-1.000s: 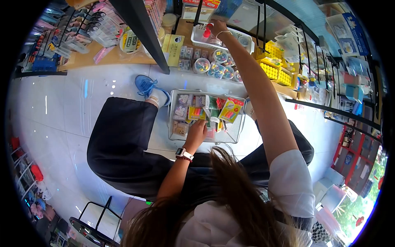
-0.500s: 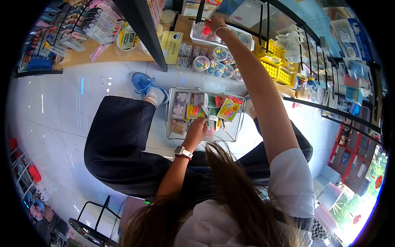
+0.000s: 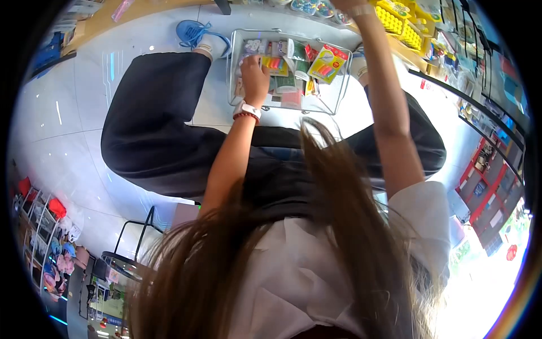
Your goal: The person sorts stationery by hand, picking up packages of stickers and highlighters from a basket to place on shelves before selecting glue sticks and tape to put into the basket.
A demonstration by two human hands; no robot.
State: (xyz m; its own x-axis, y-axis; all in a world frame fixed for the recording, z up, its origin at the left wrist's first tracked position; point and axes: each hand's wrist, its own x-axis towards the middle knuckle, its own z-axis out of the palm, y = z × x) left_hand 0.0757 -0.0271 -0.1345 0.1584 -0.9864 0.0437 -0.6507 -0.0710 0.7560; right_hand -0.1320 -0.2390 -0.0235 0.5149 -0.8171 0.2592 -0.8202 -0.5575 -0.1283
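Note:
A silver wire mesh basket (image 3: 330, 101) stands on the floor between my feet, filled with small packaged goods. My left hand (image 3: 255, 81) is over its left part with the fingers curled down; whatever they grip is hidden. Just right of those fingers lies a yellow pack of coloured sticks (image 3: 275, 65). A red-and-yellow card pack (image 3: 327, 63) leans at the basket's right side, and pale boxes with a cartoon print (image 3: 253, 47) sit at the back left. My right hand (image 3: 349, 4) reaches forward at the top edge, mostly cut off, its fingers out of view.
Tubs of colourful small pieces (image 3: 305, 5) stand on the low shelf ahead. Yellow trays (image 3: 389, 20) are on the shelf to the right, beside a black rack bar (image 3: 451, 93). A blue shoe (image 3: 192, 34) is left of the basket. Behind left is a black-framed chair (image 3: 135, 237).
The view has tipped down, so the basket appears higher. My left hand has moved from the basket's front middle to its left part. My right arm still reaches forward, its hand now mostly cut off.

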